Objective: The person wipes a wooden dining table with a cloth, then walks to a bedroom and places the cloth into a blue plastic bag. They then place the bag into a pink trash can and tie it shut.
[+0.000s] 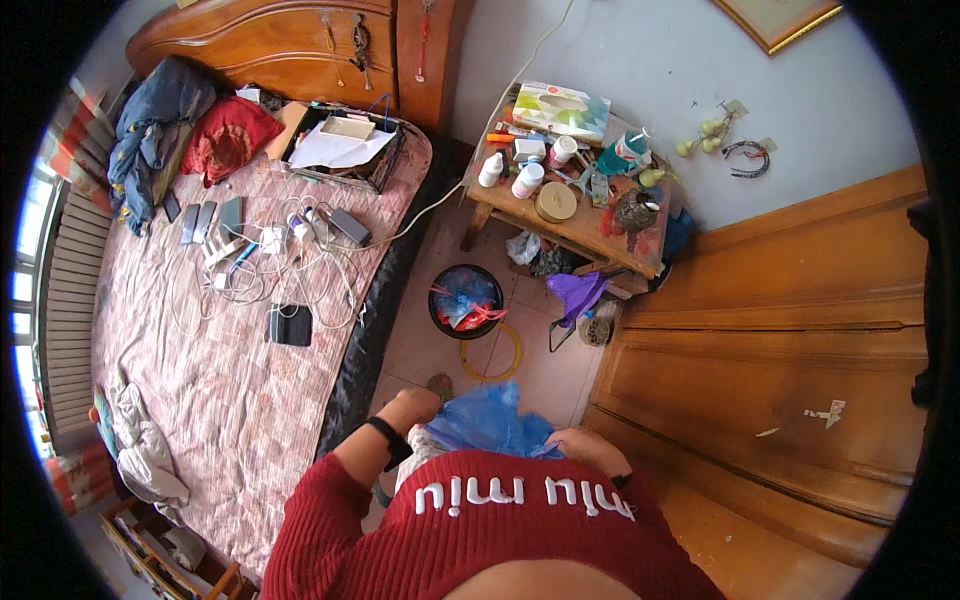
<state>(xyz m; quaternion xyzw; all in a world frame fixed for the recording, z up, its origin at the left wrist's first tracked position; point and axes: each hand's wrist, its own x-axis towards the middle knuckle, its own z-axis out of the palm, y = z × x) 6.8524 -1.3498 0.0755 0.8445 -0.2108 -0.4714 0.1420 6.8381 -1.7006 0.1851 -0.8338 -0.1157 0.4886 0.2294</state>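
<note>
Between my two hands a blue plastic bag (pixel 491 420) is spread out in front of my body. My left hand (pixel 414 407) grips its left edge, and a dark band circles that wrist. At the opposite edge my right hand (pixel 591 448) holds the bag too, with its fingers partly hidden. On the tiled floor beyond the bag stands a round black bin (pixel 430 301) with a blue bag (pixel 463 291) and red plastic inside it. A yellow ring (pixel 512 367) lies on the tiles just on the near side of the bin.
A bed (pixel 247 397) with tangled white cables (pixel 255 281) and phones lies to the left. A wooden table (pixel 495 201) bearing bottles and a tissue box (pixel 561 111) stands ahead. Beside it hangs a purple bag (pixel 576 294). A wooden wardrobe (pixel 750 375) bounds the right.
</note>
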